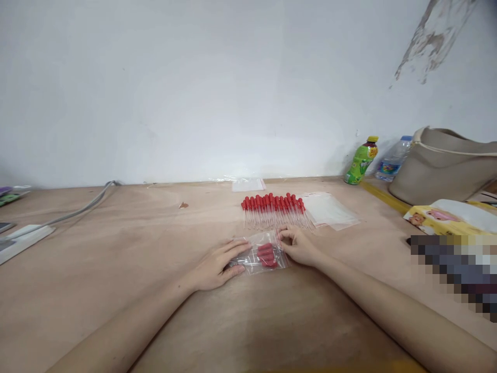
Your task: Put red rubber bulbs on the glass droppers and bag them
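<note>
A clear zip bag (253,267) lies flat on the table, with several red-bulbed droppers (267,255) inside it. My left hand (219,263) rests open on the bag's left end, fingers stretched over the plastic. At the bag's right end, my right hand (297,245) pinches the edge by the red zip line between thumb and fingers. Just beyond the bag is a row of loose droppers (274,203) with red bulbs pointing to the wall and clear stems toward me. To their right lies a stack of clear bags (332,210).
More clear plastic (248,185) lies by the wall. At the right stand a green drink bottle (361,161), a water bottle (393,159) and a beige bag (438,168), with a yellow tissue pack (450,217) in front. A grey cable (83,208) meets a white power strip (27,242) at left.
</note>
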`<action>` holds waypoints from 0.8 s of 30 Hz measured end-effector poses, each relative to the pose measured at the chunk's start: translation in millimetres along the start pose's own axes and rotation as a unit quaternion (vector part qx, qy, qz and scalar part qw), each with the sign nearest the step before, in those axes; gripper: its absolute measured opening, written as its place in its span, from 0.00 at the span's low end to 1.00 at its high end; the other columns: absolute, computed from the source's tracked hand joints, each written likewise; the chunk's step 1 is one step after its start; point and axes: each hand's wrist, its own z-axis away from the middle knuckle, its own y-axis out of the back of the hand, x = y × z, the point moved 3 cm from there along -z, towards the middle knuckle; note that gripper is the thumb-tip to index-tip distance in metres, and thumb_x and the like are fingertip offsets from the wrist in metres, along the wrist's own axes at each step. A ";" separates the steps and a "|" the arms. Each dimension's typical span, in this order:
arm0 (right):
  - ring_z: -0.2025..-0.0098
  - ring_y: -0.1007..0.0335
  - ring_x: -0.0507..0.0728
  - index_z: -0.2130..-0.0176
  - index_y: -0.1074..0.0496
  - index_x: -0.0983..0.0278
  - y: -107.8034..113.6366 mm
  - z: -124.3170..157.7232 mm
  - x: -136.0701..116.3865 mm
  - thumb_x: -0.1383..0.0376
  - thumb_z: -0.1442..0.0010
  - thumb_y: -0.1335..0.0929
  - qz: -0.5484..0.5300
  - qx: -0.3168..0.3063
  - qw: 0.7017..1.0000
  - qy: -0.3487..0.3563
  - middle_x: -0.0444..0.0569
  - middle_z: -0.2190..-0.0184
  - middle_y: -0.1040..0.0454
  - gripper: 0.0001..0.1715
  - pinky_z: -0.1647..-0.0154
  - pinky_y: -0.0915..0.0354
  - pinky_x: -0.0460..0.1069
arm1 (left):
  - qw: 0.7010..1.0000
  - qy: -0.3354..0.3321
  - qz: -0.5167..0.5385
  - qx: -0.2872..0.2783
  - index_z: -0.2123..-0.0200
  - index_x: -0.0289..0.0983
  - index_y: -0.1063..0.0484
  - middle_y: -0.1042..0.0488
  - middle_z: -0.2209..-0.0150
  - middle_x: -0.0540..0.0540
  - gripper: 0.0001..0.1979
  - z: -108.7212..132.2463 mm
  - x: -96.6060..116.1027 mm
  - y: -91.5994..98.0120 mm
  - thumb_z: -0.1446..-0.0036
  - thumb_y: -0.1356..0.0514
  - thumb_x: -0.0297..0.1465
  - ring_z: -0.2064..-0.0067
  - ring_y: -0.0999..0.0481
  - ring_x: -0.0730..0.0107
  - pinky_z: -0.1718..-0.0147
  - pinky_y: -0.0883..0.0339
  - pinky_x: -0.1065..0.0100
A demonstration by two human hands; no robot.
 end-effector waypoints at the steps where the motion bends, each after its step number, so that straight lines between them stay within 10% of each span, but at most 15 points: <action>1: 0.66 0.35 0.52 0.78 0.31 0.64 4.0 -1.1 0.3 0.65 0.49 0.36 0.003 -0.007 1.000 0.002 0.47 0.70 0.30 0.10 0.63 0.40 0.47 | 1.000 -0.002 -0.003 -0.004 0.43 0.44 0.47 0.45 0.42 0.47 0.22 0.0 -0.3 -0.3 0.41 0.52 0.37 0.43 0.45 0.63 0.45 0.49 0.57; 8: 0.67 0.34 0.53 0.72 0.29 0.62 38.0 -40.4 9.2 0.62 0.49 0.36 0.168 0.102 0.977 -0.088 0.45 0.71 0.28 0.08 0.66 0.41 0.46 | 1.000 -0.009 -0.007 -0.010 0.46 0.44 0.43 0.44 0.42 0.46 0.19 -0.5 -0.6 -1.4 0.41 0.52 0.37 0.42 0.45 0.64 0.44 0.51 0.58; 24: 0.60 0.34 0.60 0.66 0.26 0.62 18.8 -127.8 38.6 0.61 0.51 0.34 0.178 0.109 0.946 -0.248 0.53 0.62 0.29 0.11 0.64 0.40 0.51 | 1.000 -0.015 -0.015 -0.005 0.45 0.42 0.44 0.43 0.43 0.45 0.20 0.7 1.3 -1.3 0.41 0.52 0.36 0.42 0.46 0.66 0.44 0.52 0.60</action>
